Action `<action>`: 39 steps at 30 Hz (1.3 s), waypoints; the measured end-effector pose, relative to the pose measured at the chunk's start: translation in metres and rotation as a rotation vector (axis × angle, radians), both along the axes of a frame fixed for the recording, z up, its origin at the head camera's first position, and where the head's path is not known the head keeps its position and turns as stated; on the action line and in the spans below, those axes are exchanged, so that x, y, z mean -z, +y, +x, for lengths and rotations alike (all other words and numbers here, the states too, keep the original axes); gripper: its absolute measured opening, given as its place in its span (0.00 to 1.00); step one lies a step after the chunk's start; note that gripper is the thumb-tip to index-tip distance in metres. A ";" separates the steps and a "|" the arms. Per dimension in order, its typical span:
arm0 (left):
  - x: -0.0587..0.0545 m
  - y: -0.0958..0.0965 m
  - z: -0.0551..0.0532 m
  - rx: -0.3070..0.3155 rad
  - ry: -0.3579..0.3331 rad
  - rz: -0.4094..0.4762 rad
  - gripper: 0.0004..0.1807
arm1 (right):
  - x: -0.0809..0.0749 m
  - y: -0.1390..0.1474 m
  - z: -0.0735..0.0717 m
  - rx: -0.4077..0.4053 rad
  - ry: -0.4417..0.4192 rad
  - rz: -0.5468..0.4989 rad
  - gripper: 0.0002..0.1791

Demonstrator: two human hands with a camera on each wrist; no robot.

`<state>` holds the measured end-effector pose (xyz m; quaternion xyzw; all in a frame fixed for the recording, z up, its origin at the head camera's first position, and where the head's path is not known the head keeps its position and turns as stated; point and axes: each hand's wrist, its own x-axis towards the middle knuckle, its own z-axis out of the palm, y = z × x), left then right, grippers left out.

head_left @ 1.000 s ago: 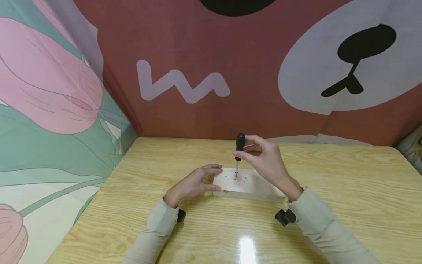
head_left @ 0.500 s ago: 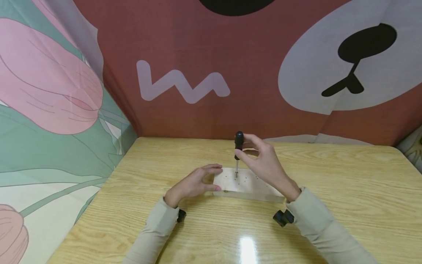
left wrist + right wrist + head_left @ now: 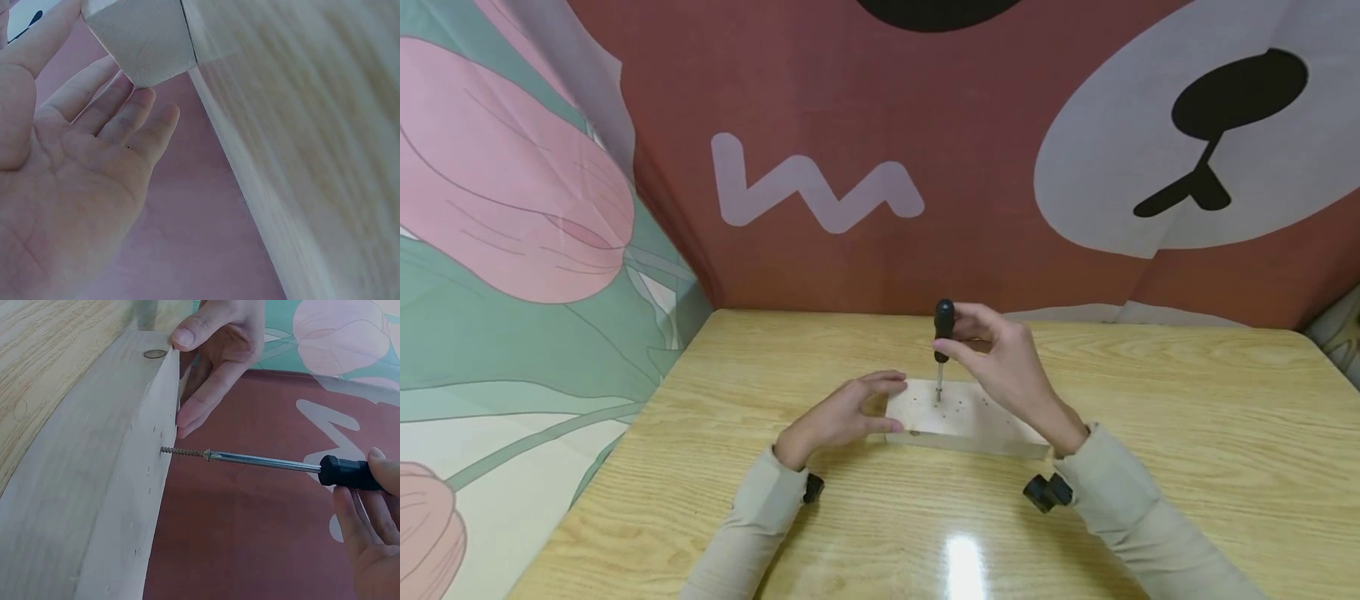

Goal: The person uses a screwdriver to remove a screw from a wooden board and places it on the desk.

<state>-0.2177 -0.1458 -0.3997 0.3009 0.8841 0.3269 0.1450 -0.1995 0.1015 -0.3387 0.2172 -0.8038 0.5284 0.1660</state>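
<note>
A pale wooden block [image 3: 973, 421] with several small holes in its upper face lies on the table. My left hand [image 3: 850, 410] holds the block's left end, thumb at the near edge and fingers at the far edge. With thumb and fingers my right hand [image 3: 1011, 362] pinches the black handle of a screwdriver [image 3: 944, 323], which stands nearly upright over the block. In the right wrist view the screwdriver's shaft [image 3: 265, 461] lines up with a screw [image 3: 182, 452]. The screw's tip is at the block's face, and most of its thread shows.
The wood-grain table [image 3: 880, 517] runs up to a reddish cloth backdrop [image 3: 850, 275] printed with a cartoon face. A flowered cloth [image 3: 535, 208] hangs on the left. Black wrist cameras [image 3: 1047, 493] sit at both cuffs.
The thumb and fingers of my right hand have shifted about the screwdriver's handle, and the handle leans slightly more to the left. My left hand and the block stay in place.
</note>
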 end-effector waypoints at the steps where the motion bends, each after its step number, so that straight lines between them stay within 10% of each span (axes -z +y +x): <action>1: 0.000 0.000 0.000 0.000 -0.001 0.000 0.35 | 0.000 0.000 0.000 -0.002 -0.003 0.003 0.21; 39: 0.000 0.000 0.000 -0.024 -0.010 0.038 0.40 | -0.003 -0.001 -0.001 -0.024 0.004 0.040 0.18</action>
